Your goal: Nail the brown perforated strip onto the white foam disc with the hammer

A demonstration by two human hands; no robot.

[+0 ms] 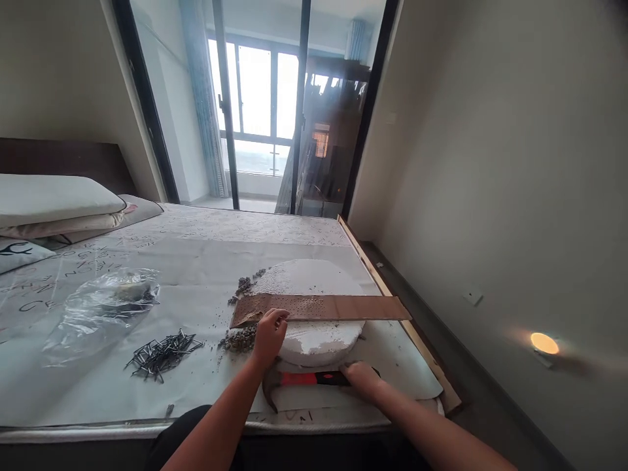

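A long brown wooden board (353, 307) with many small holes in its left half lies across a round white slab (309, 356). My left hand (269, 335) is at the board's near edge, its fingers curled into a pinch; what they hold, if anything, is too small to make out. Below, my right hand (362, 379) is closed around the handle end of a claw hammer (299, 379) with a red and black grip. The hammer lies sideways, its metal head pointing left. Grey crumbs (240, 339) are scattered by the slab's left side.
A pile of dark nails (164, 354) lies on the left of the pale sheet, with a clear plastic bag (105, 311) behind it. Pillows (59, 199) are stacked at the far left of the bed. A wooden strip (383, 281) runs along the right edge, beside the wall.
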